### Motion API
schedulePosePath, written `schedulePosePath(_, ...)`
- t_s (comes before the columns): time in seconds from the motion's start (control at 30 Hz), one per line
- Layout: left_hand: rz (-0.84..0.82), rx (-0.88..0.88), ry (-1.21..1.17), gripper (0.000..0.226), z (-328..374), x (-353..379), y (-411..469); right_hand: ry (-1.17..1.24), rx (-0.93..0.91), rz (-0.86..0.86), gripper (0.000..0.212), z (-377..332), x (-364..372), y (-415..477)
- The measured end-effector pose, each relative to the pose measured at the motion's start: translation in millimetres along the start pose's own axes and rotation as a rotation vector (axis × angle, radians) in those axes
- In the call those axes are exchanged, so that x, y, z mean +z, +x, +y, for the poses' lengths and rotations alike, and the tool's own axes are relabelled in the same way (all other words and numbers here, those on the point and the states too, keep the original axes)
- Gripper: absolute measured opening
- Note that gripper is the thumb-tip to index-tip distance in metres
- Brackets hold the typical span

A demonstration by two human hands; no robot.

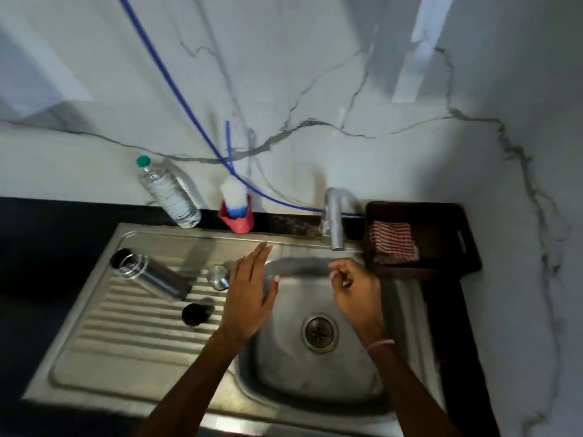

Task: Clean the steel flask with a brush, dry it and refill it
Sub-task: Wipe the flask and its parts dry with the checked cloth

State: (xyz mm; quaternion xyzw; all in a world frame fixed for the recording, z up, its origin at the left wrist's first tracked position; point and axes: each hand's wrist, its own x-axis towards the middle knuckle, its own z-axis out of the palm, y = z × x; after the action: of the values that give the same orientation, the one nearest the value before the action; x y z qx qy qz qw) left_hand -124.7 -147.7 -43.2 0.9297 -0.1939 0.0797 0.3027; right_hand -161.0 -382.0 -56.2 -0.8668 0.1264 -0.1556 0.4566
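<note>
The steel flask (154, 274) stands uncapped on the ribbed drainboard (126, 323) left of the sink bowl (315, 367). Its steel cap (217, 276) and a black lid (194, 314) lie beside it. A white and blue brush (233, 197) stands in a red holder (238, 220) at the wall. My left hand (249, 298) hovers flat, fingers straight, over the bowl's left edge, close to the steel cap. My right hand (353, 287) hangs under the tap (334, 220) with fingers loosely curled, holding nothing.
A clear plastic water bottle (168, 195) with a green cap leans at the wall. A dark tray (441, 234) right of the tap holds a red striped cloth (392, 242). A blue hose (176, 89) runs down the wall. The drain (319, 332) sits mid-bowl.
</note>
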Motion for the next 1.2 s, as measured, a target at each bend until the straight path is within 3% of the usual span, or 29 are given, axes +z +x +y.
schedulePosePath(0.23,0.418,-0.292,-0.03,0.008,-53.7,-75.1,-67.8,-0.057,-0.104,-0.384,0.017,-50.3,104.5,-48.0)
schedulePosePath(0.4,0.621,-0.575,-0.325,0.036,-102.7,-105.8,-89.1,-0.111,-0.126,-0.562,0.021,-83.4,156.8,-51.8)
schedulePosePath(0.6,0.596,-0.701,-0.49,0.065,-148.5,-124.2,-87.6,-0.333,-0.285,-0.791,0.042,-106.6,207.0,-56.8)
schedulePosePath(0.73,0.523,-0.733,-0.533,0.083,-166.8,-124.2,-83.9,-0.444,-0.325,-0.828,0.064,-117.6,237.0,-63.4)
schedulePosePath(1.0,0.399,-0.718,-0.625,0.113,-190.8,-121.7,-80.1,-0.498,-0.289,-0.763,0.07,-123.4,263.8,-65.8)
schedulePosePath(1.2,0.37,-0.667,-0.579,0.11,-192.9,-113.0,-71.5,-0.428,-0.311,-0.65,0.068,-125.6,261.1,-62.0)
